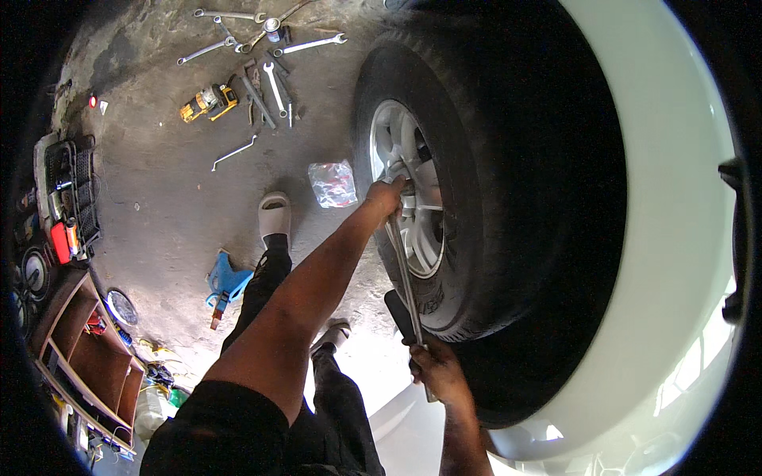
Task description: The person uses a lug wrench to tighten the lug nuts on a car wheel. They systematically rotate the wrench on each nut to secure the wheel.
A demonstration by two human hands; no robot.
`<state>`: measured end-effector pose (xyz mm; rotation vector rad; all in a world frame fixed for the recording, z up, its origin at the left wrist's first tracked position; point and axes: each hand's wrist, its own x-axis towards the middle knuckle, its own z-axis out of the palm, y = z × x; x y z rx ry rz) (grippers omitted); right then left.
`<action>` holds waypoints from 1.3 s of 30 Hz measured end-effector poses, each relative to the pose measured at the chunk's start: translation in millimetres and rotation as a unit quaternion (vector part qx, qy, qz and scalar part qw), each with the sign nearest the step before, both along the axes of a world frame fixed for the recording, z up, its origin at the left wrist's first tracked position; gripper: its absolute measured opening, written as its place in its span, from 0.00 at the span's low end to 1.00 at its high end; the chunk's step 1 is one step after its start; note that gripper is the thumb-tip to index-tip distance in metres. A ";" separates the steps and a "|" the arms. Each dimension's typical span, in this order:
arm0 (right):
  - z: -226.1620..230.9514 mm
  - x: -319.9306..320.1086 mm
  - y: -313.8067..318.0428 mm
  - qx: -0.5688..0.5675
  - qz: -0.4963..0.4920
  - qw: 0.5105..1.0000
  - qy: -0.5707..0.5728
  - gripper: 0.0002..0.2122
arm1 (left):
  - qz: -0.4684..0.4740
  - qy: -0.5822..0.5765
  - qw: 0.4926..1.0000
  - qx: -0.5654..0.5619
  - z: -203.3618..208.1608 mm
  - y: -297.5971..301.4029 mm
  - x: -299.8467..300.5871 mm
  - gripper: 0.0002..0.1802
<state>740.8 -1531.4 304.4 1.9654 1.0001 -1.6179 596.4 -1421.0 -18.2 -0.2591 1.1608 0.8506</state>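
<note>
A long metal lug wrench [406, 279] runs from the hub of a silver alloy wheel [429, 198] down toward me. My left hand [386, 198] is closed round its upper end, right against the wheel's centre, so the wrench's head is partly hidden. Lower down, my right hand [441, 371] grips the bar near its free end. Beside the bar, just above my right hand, is a black elongated piece [399, 316]; I cannot tell whether that hand holds it too. The black tyre [476, 198] stands upright inside the wheel arch of a white car [675, 198].
Several wrenches [311, 44] and a yellow cordless power tool [209, 102] lie on the concrete floor ahead. A clear plastic bag [332, 184] is near the tyre. A blue stand [228, 278] sits by my left foot, and a brown wooden shelf [94, 349] is at the left.
</note>
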 end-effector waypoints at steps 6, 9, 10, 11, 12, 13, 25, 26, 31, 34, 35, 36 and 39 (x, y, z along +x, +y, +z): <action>-37.7 -23.1 -7.1 0.194 0.303 0.918 -0.165 0.18 | 0.025 0.020 0.999 0.018 5.0 -2.4 3.2 0.28; -43.9 -31.9 -7.4 0.160 0.338 0.912 -0.168 0.18 | 0.024 0.050 0.998 -0.035 1.3 -0.1 6.0 0.32; -44.1 -33.4 -8.0 0.154 0.338 0.913 -0.172 0.18 | 0.012 0.062 0.997 -0.049 -1.0 1.3 7.2 0.34; -45.2 -33.6 -8.4 0.155 0.331 0.916 -0.166 0.16 | -0.030 0.112 0.990 -0.078 -3.1 3.4 9.2 0.40; -45.5 -33.0 -10.4 0.178 0.332 0.913 -0.157 0.15 | -0.030 0.086 0.992 -0.092 -5.9 4.7 10.1 0.40; -47.0 -30.9 -12.3 0.191 0.335 0.909 -0.157 0.14 | -0.005 0.069 0.994 -0.087 -7.4 5.8 12.1 0.40; -128.6 28.3 -63.2 0.288 0.263 0.917 -0.081 0.11 | 0.011 0.138 0.990 -0.034 -0.2 -1.2 15.2 0.34; -138.5 33.8 -66.4 0.288 0.250 0.921 -0.075 0.10 | 0.002 0.148 0.989 -0.021 -0.2 -2.0 15.3 0.34; -186.6 64.4 -82.1 0.320 0.203 0.925 -0.034 0.10 | 0.009 0.172 0.985 0.005 1.7 -6.9 15.1 0.31; -218.1 79.6 -89.3 0.350 0.196 0.916 -0.013 0.10 | 0.001 0.185 0.983 0.016 7.0 -10.3 14.0 0.30; -228.5 84.3 -91.0 0.376 0.197 0.905 0.003 0.11 | -0.001 0.195 0.980 0.023 8.9 -11.1 14.6 0.30; -238.5 88.2 -92.9 0.393 0.193 0.899 0.008 0.11 | 0.008 0.206 0.978 0.032 10.1 -12.2 14.5 0.30; -266.4 97.3 -96.1 0.387 0.190 0.902 0.024 0.13 | 0.022 0.208 0.976 0.056 9.6 -15.3 16.3 0.28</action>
